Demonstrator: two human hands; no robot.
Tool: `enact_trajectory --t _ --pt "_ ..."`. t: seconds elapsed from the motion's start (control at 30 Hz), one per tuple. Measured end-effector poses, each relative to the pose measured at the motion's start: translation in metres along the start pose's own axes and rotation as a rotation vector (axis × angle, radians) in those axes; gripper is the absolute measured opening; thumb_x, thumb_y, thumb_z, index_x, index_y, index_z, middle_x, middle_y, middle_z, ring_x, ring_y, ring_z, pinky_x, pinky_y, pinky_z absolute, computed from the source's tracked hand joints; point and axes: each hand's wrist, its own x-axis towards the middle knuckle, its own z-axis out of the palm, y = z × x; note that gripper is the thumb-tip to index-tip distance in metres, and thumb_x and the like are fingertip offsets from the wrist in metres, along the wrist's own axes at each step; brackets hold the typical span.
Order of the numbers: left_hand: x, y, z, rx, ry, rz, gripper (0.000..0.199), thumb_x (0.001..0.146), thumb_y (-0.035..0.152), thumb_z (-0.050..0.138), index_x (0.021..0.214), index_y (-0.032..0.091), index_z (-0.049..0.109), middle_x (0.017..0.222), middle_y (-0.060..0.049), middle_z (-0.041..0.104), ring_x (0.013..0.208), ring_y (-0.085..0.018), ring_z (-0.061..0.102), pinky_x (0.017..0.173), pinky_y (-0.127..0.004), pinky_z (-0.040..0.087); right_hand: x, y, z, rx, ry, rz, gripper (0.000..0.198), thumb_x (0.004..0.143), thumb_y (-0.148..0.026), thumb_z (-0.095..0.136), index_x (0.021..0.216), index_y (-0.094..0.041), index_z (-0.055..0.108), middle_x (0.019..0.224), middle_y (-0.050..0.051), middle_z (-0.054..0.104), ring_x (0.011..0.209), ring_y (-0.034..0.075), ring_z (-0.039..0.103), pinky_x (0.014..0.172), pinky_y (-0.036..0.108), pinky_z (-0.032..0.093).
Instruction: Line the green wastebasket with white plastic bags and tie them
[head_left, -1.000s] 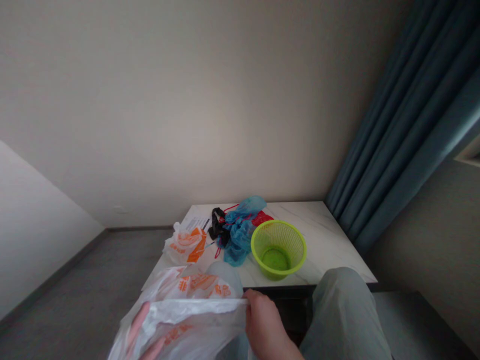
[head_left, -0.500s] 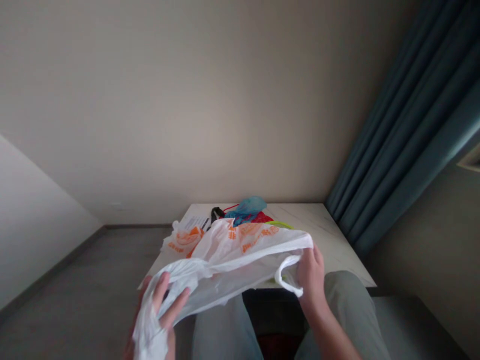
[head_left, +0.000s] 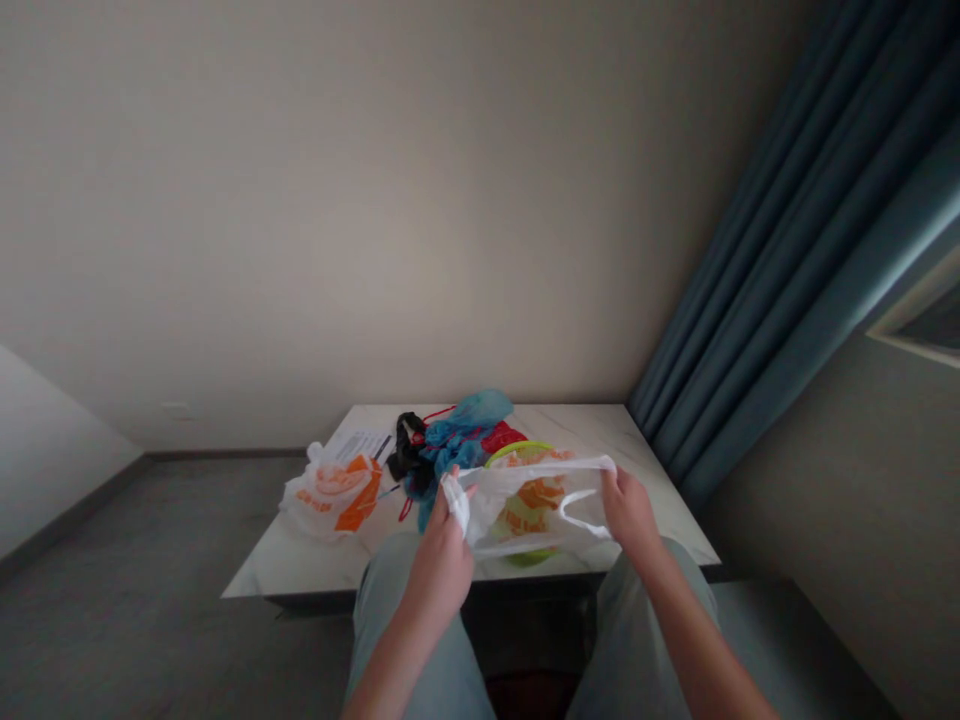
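Note:
A thin white plastic bag (head_left: 487, 530) with orange print is stretched level between my hands, over the front of the table. My left hand (head_left: 448, 545) is closed on its bunched left end. My right hand (head_left: 628, 508) grips the right end, where a looped handle hangs beside the fingers. Behind and below the bag sits a round lime-green container (head_left: 531, 447), partly hidden; its rim shows above the bag. Left of my left hand, blue plastic bags (head_left: 450, 440) lie crumpled in a heap.
The marble-patterned table (head_left: 281, 560) stands against the wall. On it lie another white bag with orange print (head_left: 330, 497), a black bag (head_left: 409, 450), a red bag (head_left: 501, 437) and a printed sheet (head_left: 365, 445). A blue curtain (head_left: 765, 270) hangs at the right.
My left hand has moved right and up, closer to my right hand, and now grips the bag's end; before, its fingers were spread against the bag. The stretched bag spans less width.

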Motion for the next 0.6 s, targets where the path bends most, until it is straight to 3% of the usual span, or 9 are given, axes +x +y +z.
enact_trajectory --t 0.1,0.23,0.4,0.5,0.6 --pt "0.019 -0.010 0.027 0.046 -0.045 -0.021 0.068 0.076 -0.004 0.039 0.141 0.016 0.048 0.153 -0.012 0.043 0.148 -0.024 0.029 0.121 -0.039 0.031 0.014 0.017 0.025 -0.199 -0.135 0.006 0.039 0.100 -0.034 0.033 0.095 -0.016 0.067 0.089 0.013 0.073 0.083 0.022 0.066 0.069 0.028 0.039" --pt "0.042 -0.023 0.055 0.111 -0.095 -0.031 0.054 0.081 0.006 0.047 0.135 0.009 0.049 0.149 -0.019 0.045 0.146 -0.031 0.032 0.119 -0.045 0.034 0.031 0.035 0.045 -0.400 -0.176 0.091 0.028 0.097 -0.024 0.042 0.116 -0.016 0.062 0.097 0.014 0.073 0.091 0.024 0.068 0.072 0.029 0.040" --pt "0.068 -0.028 0.084 0.255 -0.126 -0.002 0.045 0.086 0.013 0.048 0.130 0.007 0.051 0.152 -0.023 0.039 0.145 -0.033 0.033 0.116 -0.045 0.036 0.055 0.050 0.052 -0.544 -0.235 0.119 0.028 0.091 -0.013 0.046 0.113 -0.014 0.063 0.109 0.016 0.070 0.096 0.024 0.068 0.074 0.029 0.042" --pt "0.085 -0.025 0.097 0.319 -0.137 -0.038 0.039 0.090 0.018 0.044 0.127 0.008 0.054 0.145 -0.022 0.047 0.138 -0.032 0.043 0.110 -0.043 0.041 0.069 0.054 0.056 -0.568 -0.268 0.078 0.028 0.089 -0.009 0.047 0.110 -0.014 0.066 0.109 0.015 0.070 0.097 0.022 0.067 0.076 0.028 0.042" --pt "0.106 -0.022 0.106 0.340 -0.251 -0.178 0.040 0.093 0.025 0.039 0.127 0.010 0.055 0.132 -0.022 0.058 0.120 -0.033 0.059 0.098 -0.043 0.049 0.080 0.055 0.059 -0.553 -0.299 0.030 0.023 0.092 -0.015 0.050 0.104 -0.016 0.070 0.103 0.014 0.073 0.094 0.022 0.068 0.075 0.028 0.041"
